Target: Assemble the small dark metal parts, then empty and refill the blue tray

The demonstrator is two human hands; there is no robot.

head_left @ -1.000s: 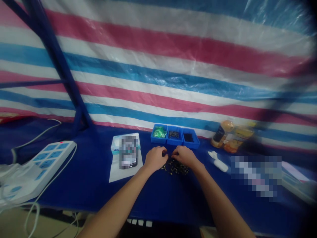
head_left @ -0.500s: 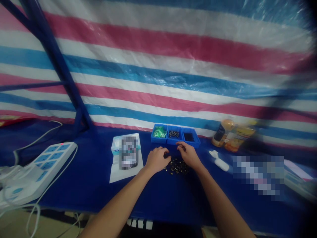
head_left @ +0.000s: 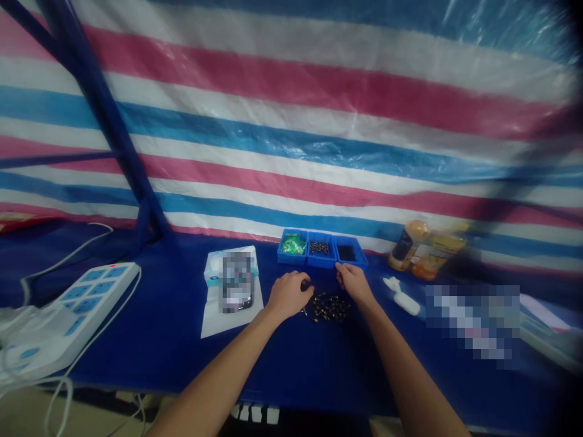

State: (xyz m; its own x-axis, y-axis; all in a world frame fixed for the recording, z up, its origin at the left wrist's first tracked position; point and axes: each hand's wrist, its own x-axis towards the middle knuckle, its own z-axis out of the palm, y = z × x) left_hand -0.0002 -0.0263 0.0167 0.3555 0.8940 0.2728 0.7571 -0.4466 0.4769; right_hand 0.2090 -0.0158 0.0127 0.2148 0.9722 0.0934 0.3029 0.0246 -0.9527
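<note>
A small heap of dark metal parts (head_left: 330, 307) lies on the blue table between my hands. My left hand (head_left: 288, 295) rests at the heap's left edge with fingers curled in a pinch on something I cannot make out. My right hand (head_left: 354, 283) is past the heap, fingers pinched together just in front of the rightmost of three blue bins (head_left: 350, 252). That bin holds dark pieces, the middle bin (head_left: 319, 248) holds small dark parts, and the left bin (head_left: 292, 244) holds green pieces.
A phone on white paper (head_left: 234, 283) lies left of my hands. A white power strip (head_left: 68, 306) with cables sits far left. Bottles (head_left: 426, 249) and a small white object (head_left: 401, 297) stand to the right. A striped tarp hangs behind the table.
My right hand has left the heap and moved forward and right to the rightmost bin. My left hand has stayed at the heap's left edge.
</note>
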